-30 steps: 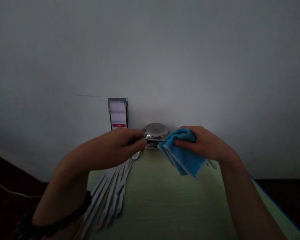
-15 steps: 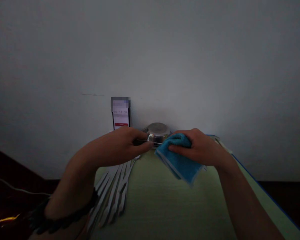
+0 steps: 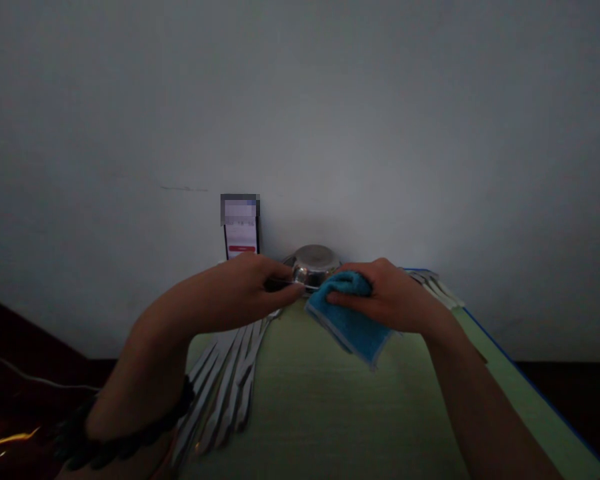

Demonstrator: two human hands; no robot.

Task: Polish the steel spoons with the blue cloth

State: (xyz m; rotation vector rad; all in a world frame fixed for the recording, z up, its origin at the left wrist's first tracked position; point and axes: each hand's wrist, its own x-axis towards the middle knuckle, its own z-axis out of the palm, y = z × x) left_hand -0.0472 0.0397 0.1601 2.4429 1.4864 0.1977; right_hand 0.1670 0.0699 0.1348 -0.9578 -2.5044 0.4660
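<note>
A thin, shiny piece of cutlery [image 3: 304, 287] is pinched between the thumb and fingers of my left hand [image 3: 253, 287]. Its kind cannot be made out, since my fingers and the cloth cover most of it. My right hand [image 3: 387, 293] is closed on a folded blue cloth [image 3: 353, 323], pressed around the other end of the piece. Just behind both hands, an upturned metal bowl [image 3: 316, 257] stands by the wall. Below my left wrist, several metal cutlery pieces [image 3: 227, 393] lie fanned out on the green tabletop [image 3: 340, 413].
A phone [image 3: 241, 233] leans upright against the wall behind my left hand. More cutlery [image 3: 437, 288] lies at the table's back right, beyond my right wrist. The wall [image 3: 330, 120] rises directly behind the table. A white cable [image 3: 35, 380] runs at the far left.
My right hand has slid slightly left with the blue cloth, towards my left hand, baring more of the cutlery at the back right. My left hand has hardly moved.
</note>
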